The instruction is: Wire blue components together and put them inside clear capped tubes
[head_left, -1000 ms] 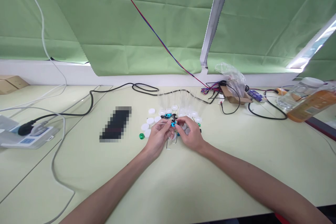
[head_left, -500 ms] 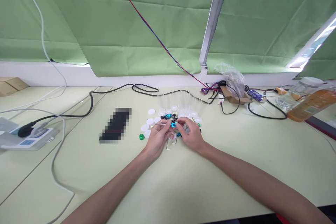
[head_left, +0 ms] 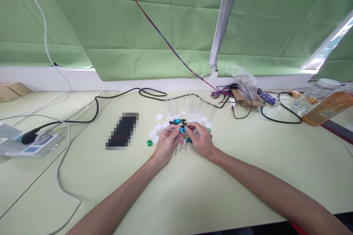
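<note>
Green sheeting [head_left: 143, 36] is hanging behind a pale surface [head_left: 193, 198]. White power strip [head_left: 35, 149] is sitting at far left, bottle of orange liquid [head_left: 325, 109] is leaning at far right. Left hand [head_left: 164, 142] and right hand [head_left: 203, 140] are meeting mid-surface. Clear tubes [head_left: 173, 107] are standing just beyond the hands, white caps [head_left: 152, 133] are lying around them, mostly to the left. Blue part [head_left: 182, 129] is sitting between the two sets of fingertips, above the surface: left grip is pinching its left side, right grip is pinching its right side, as far as I can tell at this size. Green nut [head_left: 149, 143] is lying left of the left hand. Thin L-shaped key [head_left: 176, 150] is showing below, between the hands.
</note>
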Demonstrator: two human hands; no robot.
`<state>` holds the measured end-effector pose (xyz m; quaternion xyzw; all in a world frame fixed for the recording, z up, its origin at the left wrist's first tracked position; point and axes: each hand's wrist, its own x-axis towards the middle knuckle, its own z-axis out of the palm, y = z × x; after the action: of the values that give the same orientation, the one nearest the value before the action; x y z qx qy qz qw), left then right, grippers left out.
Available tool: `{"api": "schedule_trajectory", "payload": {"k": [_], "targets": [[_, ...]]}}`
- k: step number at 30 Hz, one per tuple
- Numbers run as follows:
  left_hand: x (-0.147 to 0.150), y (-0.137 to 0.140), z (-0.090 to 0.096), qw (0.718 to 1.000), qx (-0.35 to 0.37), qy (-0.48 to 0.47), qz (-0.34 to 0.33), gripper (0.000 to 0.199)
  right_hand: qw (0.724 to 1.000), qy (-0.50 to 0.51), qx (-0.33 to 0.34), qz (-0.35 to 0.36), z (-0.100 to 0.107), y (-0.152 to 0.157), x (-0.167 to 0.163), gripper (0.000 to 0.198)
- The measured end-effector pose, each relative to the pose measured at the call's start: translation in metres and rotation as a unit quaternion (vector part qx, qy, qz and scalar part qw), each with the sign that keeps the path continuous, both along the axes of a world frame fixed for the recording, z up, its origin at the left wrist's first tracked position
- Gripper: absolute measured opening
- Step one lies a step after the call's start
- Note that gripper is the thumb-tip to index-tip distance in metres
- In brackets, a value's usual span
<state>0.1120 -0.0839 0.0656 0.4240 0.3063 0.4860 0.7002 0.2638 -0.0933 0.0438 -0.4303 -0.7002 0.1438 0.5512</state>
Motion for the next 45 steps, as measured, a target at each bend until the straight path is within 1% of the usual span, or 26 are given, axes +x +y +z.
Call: {"api": "schedule_trajectory", "payload": {"k": [3, 8, 14, 21, 28, 31, 35, 39, 42, 45], "targets": [[0.0000, 0.0007, 0.0000, 1.000, -0.006, -0.002, 0.004, 0.023, 1.000, -0.004, 0.007, -0.005, 0.0024, -0.0015, 0.0001, 0.010], [-0.0005, 0.0013, -0.0013, 1.000, -0.004, -0.004, 0.003, 0.023, 1.000, -0.010, 0.024, 0.007, 0.0039, -0.0022, 0.0007, 0.010], [-0.0007, 0.0007, -0.0011, 1.000, 0.000, -0.002, -0.001, 0.023, 1.000, 0.001, 0.007, 0.002, 0.0005, -0.0003, 0.0000, 0.012], [-0.0003, 0.0005, 0.0001, 1.000, -0.006, -0.005, 0.001, 0.024, 1.000, -0.015, 0.015, 0.018, 0.0034, -0.0025, 0.0006, 0.011], [0.0000, 0.0005, -0.0007, 1.000, 0.000, -0.007, -0.002, 0.023, 1.000, 0.002, -0.014, 0.023, -0.0027, 0.0016, 0.0011, 0.013], [-0.0001, 0.0006, -0.0006, 1.000, 0.000, -0.005, -0.002, 0.023, 1.000, 0.002, -0.024, 0.019, -0.0020, 0.0014, 0.0005, 0.014], [-0.0004, 0.0007, 0.0001, 1.000, -0.005, -0.004, 0.001, 0.023, 1.000, -0.012, -0.003, 0.007, 0.0021, -0.0015, 0.0005, 0.012], [-0.0003, 0.0007, 0.0002, 1.000, -0.006, -0.006, 0.000, 0.023, 1.000, -0.013, 0.014, 0.014, 0.0019, -0.0020, 0.0013, 0.012], [-0.0002, 0.0010, -0.0008, 1.000, -0.003, -0.005, -0.001, 0.022, 1.000, 0.000, 0.007, 0.013, -0.0008, 0.0000, 0.0014, 0.012], [-0.0001, 0.0013, -0.0019, 1.000, -0.001, -0.008, -0.002, 0.022, 1.000, 0.008, -0.017, 0.017, -0.0019, 0.0017, 0.0010, 0.013]]}}
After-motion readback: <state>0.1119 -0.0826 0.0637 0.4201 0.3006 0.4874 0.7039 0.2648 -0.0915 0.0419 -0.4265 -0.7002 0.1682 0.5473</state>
